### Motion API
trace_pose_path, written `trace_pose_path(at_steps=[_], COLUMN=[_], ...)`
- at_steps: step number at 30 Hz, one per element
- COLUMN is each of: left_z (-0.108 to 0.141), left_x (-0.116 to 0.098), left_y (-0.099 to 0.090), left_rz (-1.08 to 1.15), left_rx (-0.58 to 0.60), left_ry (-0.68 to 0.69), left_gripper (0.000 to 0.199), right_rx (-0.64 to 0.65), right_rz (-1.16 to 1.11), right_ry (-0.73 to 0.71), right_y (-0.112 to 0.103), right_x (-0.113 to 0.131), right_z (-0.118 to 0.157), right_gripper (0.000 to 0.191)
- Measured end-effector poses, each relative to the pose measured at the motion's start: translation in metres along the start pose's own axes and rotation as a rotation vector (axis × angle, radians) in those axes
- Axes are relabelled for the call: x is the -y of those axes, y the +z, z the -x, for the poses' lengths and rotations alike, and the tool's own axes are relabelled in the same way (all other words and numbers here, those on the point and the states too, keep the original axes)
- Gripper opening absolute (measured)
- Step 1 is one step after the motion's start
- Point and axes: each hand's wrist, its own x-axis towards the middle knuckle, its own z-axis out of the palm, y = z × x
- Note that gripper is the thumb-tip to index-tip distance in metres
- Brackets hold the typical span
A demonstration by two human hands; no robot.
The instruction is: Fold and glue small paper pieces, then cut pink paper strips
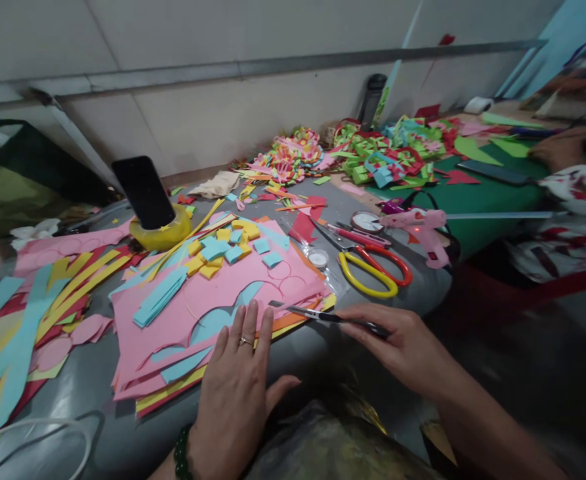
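Note:
My left hand lies flat with its fingers stretched over the lower edge of a stack of pink sheets, beside cut-out round shapes that show blue paper beneath. In my right hand is a slim craft knife, its tip over the pink sheets, just right of my left fingertips. Small blue and yellow paper squares are scattered on the stack. A bundle of blue strips rests at its left. Yellow and orange sheets show under the pink ones.
Scissors with yellow and red handles and a pink glue gun lie to the right. A phone leans in a yellow holder. Paper flowers are piled behind. Another person's hand is at the far right.

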Motion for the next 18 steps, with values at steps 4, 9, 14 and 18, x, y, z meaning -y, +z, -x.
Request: trace_pose_path(at_steps=[4,9,14,18], left_z=[0.0001,0.0004,-0.0005,-0.0009], left_x=[-0.0010,-0.0009,0.0007,0.0008], left_y=[0.0023,0.0050,0.0024,0.0016], left_rz=[0.011,0.022,0.036,0.055], left_rx=[-0.005,-0.029,-0.004,0.001], left_ry=[0.005,0.039,0.044,0.042], left_gripper=[0.078,0.084,0.080,0.081], right_rx=[0.013,0.017,0.045,0.061], right_rz=[0.007,0.000,-0.015,-0.035], right_ry=[-0.010,-0.012,-0.002,0.000], right_y=[0.0057,0.0071,0.0019,0.0017], right_x=[0.0019,0.0013,0.0024,0.0042], right_z=[-0.0004,0.0019,0.0039,0.0040], right_gripper=[0.022,0.021,0.019,0.020])
